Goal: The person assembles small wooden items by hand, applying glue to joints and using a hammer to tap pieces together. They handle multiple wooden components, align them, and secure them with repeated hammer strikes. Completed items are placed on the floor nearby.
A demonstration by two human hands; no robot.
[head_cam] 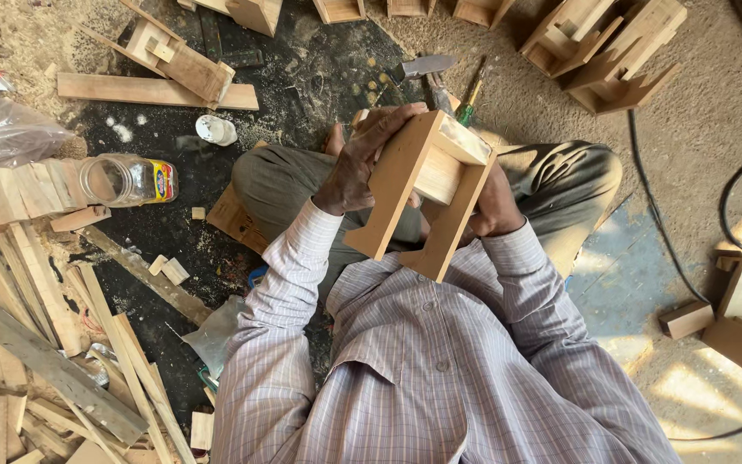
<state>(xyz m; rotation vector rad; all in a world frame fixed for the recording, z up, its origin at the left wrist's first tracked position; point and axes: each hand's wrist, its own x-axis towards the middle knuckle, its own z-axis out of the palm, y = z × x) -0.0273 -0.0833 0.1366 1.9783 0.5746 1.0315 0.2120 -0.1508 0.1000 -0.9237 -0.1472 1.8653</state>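
wooden frame (422,193): U-shaped piece held over the lap, long axis slanting from upper right down to lower left, legs toward the chest
left hand (362,163): clamped over the top left panel
right hand (495,206): grasping the right side, mostly hidden
slip risk: looks like it could twist out, since the grip's only on the edges

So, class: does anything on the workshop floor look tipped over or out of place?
Yes: the glass jar lies on its side beside the offcuts, mouth open. Both hands, left and right, grip the wooden piece.
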